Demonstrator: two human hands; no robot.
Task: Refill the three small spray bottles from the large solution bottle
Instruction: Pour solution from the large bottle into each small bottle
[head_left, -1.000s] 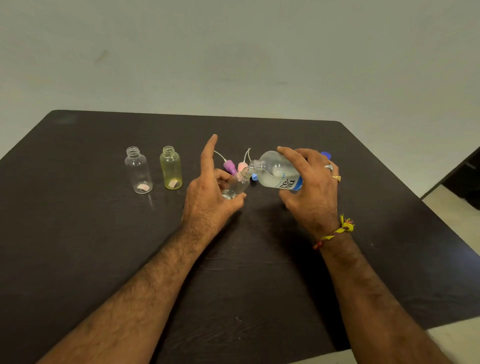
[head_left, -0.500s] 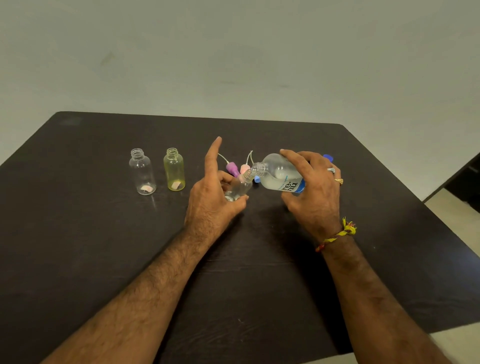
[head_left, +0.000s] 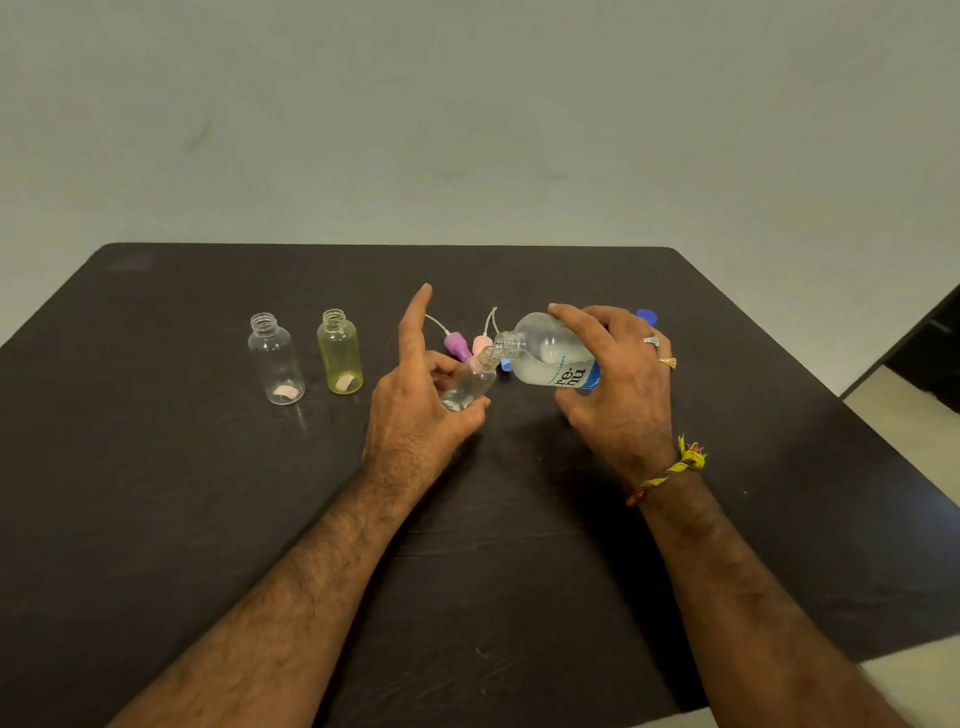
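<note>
My left hand (head_left: 415, 410) grips a small clear spray bottle (head_left: 470, 382), tilted with its open neck toward the right; its index finger sticks straight up. My right hand (head_left: 618, 384) holds the large solution bottle (head_left: 545, 353), tipped sideways, mouth touching the small bottle's neck. A little clear liquid sits in the small bottle's bottom. Two more small bottles stand uncapped at the left: a clear one (head_left: 275, 358) and a yellow one (head_left: 340, 351).
Purple (head_left: 457, 345) and pink (head_left: 482, 344) spray tops with thin tubes lie behind the hands. A blue cap (head_left: 647, 315) lies behind my right hand. The dark table (head_left: 156, 493) ends at the right, with pale floor beyond.
Both hands and the two bottles keep nearly the same pose. The large bottle stays tipped against the small bottle's neck. The view has shifted slightly.
</note>
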